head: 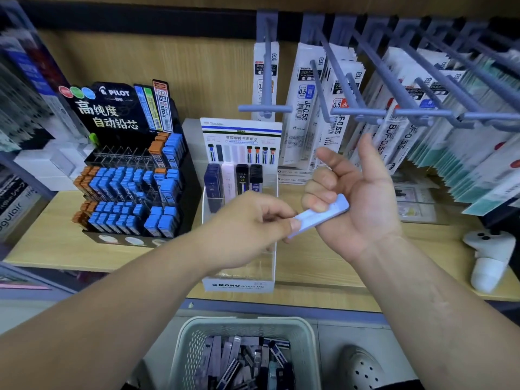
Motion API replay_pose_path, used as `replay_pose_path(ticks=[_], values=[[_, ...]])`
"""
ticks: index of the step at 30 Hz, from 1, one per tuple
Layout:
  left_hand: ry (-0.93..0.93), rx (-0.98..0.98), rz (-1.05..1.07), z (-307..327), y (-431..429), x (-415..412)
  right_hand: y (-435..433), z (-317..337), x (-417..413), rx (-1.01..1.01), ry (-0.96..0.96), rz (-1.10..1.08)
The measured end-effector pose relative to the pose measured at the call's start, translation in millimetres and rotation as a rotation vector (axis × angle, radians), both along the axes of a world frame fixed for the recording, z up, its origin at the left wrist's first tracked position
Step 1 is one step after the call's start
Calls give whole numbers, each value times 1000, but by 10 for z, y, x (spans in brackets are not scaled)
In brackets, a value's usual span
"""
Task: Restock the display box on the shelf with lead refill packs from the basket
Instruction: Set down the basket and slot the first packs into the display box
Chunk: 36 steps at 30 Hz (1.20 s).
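Below my arms, the basket (pixel 247 323) holds lead refill packs (pixel 242 358). Above it my left hand (pixel 253 223) pinches one end of a pale blue pack (pixel 318 215) while my right hand (pixel 354 198) curls fingers round the other. Beyond sits the MONO display box (pixel 239 285), stocked only at the back. If either grip loosens mid-handover, the pack could drop.

Wood shelf (pixel 323 266), wood back panel (pixel 197 66), floor (pixel 354 333) perhaps grey.
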<state>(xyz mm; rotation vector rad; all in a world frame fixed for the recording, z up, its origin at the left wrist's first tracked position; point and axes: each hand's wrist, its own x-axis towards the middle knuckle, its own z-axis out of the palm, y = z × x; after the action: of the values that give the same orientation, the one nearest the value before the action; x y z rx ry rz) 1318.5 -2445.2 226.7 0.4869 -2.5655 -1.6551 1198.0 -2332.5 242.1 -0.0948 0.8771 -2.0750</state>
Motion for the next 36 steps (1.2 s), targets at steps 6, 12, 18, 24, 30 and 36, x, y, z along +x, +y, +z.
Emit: replay_pose_path(ticks=[6, 12, 18, 24, 30, 36], values=[[61, 297, 129, -8, -17, 53, -66, -48, 26, 117, 133, -48], [196, 252, 350, -40, -85, 74, -19, -117, -38, 458, 496, -48], [191, 213, 360, -60, -122, 124, -34, -125, 21, 475, 604, -69], [147, 311, 310, -31, -149, 206, -72, -155, 81, 474, 734, -29], [185, 246, 412, -8, -259, 311, -154, -126, 82, 446, 722, -71], [218, 291, 509, 14, -402, 442, -190, -67, -133, 458, 794, -256]])
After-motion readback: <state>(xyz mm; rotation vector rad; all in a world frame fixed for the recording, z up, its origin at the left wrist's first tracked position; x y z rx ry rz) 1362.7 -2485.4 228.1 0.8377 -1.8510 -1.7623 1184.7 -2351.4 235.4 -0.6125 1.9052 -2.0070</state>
